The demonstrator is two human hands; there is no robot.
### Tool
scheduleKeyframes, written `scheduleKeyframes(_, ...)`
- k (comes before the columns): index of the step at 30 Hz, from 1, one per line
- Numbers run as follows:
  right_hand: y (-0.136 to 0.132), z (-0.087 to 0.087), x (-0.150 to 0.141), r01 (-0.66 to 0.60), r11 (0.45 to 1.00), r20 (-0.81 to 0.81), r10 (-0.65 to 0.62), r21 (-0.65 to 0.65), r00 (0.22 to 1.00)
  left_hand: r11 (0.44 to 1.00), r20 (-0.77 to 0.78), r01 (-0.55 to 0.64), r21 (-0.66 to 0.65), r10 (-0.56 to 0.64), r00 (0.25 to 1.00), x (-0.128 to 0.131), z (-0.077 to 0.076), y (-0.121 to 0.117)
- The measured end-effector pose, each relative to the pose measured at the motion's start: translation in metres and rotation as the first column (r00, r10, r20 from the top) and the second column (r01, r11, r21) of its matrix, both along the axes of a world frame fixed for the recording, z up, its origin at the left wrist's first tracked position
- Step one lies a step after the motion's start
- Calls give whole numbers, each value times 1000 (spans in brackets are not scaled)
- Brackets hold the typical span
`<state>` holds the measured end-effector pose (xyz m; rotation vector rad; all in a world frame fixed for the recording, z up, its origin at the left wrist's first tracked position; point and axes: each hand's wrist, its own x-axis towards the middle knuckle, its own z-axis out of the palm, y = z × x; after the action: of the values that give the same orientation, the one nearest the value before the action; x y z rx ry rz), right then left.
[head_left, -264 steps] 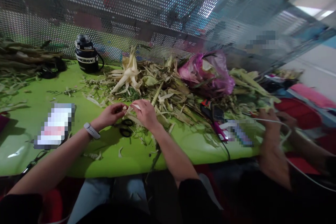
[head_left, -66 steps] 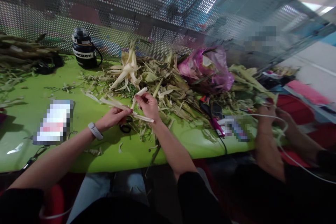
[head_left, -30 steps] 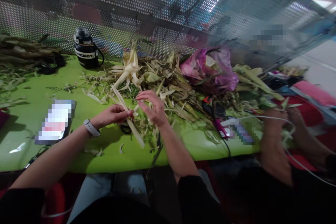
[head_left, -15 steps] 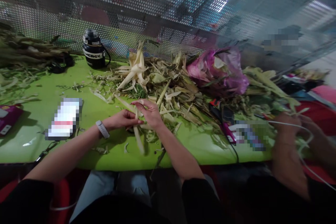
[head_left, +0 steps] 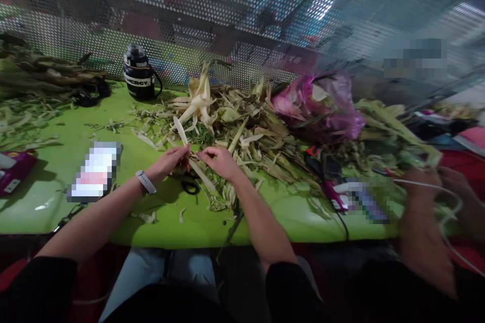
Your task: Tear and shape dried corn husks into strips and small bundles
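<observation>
Perforated metal sheeting (head_left: 235, 35) rises behind the green desk (head_left: 235, 227), with coloured shapes showing dimly through its holes. Through the head camera I see two bare hands working near the front of the desk. My left hand (head_left: 172, 159) is closed on a pale husk strip (head_left: 204, 176), which slants past the fingers, one end up toward the husk pile (head_left: 261, 128) and the other down over the green scraps. My right hand (head_left: 219, 160) has its thumb and forefinger drawn together close beside the strip; I cannot tell whether they grip it. Something small and red shows under the left fingers, too small for me to make out.

A pale watch (head_left: 146, 182) sits on the left wrist. Just below the hands I can see a black loop handle (head_left: 190, 186) on the desk. Farther left lies a phone (head_left: 95, 171), its screen lit and blurred out, with a purple box (head_left: 17, 174) beyond it at the edge of view. Behind, a black flask (head_left: 139, 78) stands upright near the sheeting. To the right of the pile rests a crumpled pink bag (head_left: 318, 108). At far right, a co-worker's hands (head_left: 422, 177) are blurred behind a white cable (head_left: 428, 185).
</observation>
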<state>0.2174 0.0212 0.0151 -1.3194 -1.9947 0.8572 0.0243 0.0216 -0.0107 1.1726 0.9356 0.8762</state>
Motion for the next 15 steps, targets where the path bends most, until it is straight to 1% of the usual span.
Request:
scheduleKeyframes(3,1,0,-3,-1,999,-57,3,34,998,1000,-29,16,12,-16,999,0,3,-2)
scheduleKeyframes(7,4,-1,-2,-35,997,-59,39,67,998,992,-106,85,97,-74,992,-2,8,-2)
scheduleKeyframes(9,6,-2,0,-27,997,-51,31,68,998,986,-126,111,125,-95,987,-4,8,-1)
scheduleKeyframes(12,9,-2,6,-13,997,-23,15,75,1000,984,-174,128,124,-106,979,-5,7,1)
scheduleKeyframes(15,12,-2,11,-18,997,15,17,78,1000,984,-183,134,118,-111,977,-6,7,1)
